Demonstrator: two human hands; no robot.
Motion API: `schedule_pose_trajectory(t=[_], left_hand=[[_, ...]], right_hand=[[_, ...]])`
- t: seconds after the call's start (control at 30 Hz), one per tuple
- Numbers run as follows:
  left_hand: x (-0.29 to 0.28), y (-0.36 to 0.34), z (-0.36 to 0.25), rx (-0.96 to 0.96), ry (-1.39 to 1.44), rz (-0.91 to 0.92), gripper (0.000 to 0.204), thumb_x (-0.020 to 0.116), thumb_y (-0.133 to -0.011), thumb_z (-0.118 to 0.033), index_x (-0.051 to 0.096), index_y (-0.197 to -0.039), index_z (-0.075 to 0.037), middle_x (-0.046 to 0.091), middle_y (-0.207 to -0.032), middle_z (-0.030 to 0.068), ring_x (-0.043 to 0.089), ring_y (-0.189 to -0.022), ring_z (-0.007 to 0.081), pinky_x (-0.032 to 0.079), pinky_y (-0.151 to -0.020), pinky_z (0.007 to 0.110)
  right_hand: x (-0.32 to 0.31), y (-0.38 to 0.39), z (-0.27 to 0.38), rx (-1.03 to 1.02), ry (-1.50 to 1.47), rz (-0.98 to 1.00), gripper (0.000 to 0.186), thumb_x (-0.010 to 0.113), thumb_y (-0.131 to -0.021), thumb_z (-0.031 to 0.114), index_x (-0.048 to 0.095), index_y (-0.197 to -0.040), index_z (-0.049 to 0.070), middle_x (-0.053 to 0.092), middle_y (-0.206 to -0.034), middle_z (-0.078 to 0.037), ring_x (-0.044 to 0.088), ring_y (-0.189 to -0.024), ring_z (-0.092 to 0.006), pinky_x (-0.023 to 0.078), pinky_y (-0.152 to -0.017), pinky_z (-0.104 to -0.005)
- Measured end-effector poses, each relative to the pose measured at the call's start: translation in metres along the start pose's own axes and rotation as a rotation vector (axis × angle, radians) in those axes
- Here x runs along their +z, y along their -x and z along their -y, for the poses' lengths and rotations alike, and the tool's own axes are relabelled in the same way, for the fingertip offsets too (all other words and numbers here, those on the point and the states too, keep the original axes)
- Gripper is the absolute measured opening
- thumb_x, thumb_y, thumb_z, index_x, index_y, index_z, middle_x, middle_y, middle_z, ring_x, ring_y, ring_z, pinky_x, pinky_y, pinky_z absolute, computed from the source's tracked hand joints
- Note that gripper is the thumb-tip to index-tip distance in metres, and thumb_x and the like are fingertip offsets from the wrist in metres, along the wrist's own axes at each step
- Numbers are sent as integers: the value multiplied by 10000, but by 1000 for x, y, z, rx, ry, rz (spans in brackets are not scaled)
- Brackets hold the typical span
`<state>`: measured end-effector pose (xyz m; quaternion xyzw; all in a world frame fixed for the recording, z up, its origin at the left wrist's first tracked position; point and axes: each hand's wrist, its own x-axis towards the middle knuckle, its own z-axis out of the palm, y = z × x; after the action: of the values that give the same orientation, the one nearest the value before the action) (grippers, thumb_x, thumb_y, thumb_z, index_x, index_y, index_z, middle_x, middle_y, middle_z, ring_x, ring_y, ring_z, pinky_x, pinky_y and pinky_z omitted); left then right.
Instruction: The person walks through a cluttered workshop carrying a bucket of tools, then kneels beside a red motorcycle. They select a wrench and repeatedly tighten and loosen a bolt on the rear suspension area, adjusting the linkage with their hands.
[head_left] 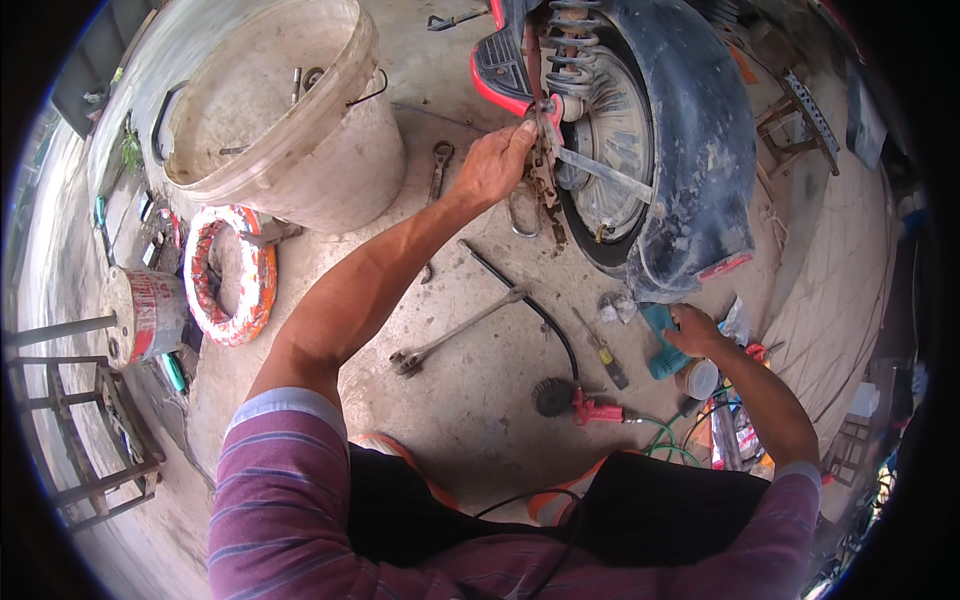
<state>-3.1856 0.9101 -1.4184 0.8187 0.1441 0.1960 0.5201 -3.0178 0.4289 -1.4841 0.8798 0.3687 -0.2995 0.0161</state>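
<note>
Now | my left hand (492,165) clenches the rusty bracket (543,170) beside the rear wheel (612,140) | right hand (692,330) grasps the teal power tool (660,345) on the floor | I judge: steady the bracket, lift the tool slowly.

Rusty bracket (543,165) upright against scooter wheel; teal tool (660,340) on floor
</note>
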Motion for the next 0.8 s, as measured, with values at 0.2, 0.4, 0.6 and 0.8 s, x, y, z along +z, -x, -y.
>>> schedule_pose_trajectory(t=[0.2, 0.4, 0.6, 0.8], left_hand=[[-4, 5, 3, 296, -119, -102, 546, 456, -1089, -486, 616, -1100, 37, 628, -994, 293, 606, -994, 493, 477, -897, 510], [-2, 0, 0, -60, 21, -66, 571, 474, -1075, -500, 604, -1055, 55, 651, -1026, 269, 601, -957, 443, 484, -886, 472], [-14, 2, -10, -84, -15, 50, 616, 441, -1081, -527, 622, -1042, 60, 656, -953, 282, 649, -946, 421, 488, -891, 479], [-4, 7, 2, 177, -13, -151, 622, 454, -1077, -525, 666, -1007, 55, 709, -961, 259, 681, -957, 406, 504, -910, 461]], right_hand=[[-3, 3, 4, -15, 38, -21, 427, 753, -835, 311, 659, -1105, -7, 702, -1130, -233, 683, -1075, -425, 548, -929, -498], [2, 0, -3, -20, -19, -29, 417, 763, -827, 305, 658, -1079, -10, 703, -1117, -231, 684, -1060, -429, 549, -911, -504], [-4, 2, 1, -8, -5, -8, 418, 769, -828, 301, 650, -1077, -13, 705, -1125, -232, 687, -1063, -423, 553, -910, -496], [-3, 2, 4, -19, 7, -16, 421, 768, -832, 304, 650, -1090, -7, 705, -1126, -233, 686, -1066, -424, 553, -913, -493]])
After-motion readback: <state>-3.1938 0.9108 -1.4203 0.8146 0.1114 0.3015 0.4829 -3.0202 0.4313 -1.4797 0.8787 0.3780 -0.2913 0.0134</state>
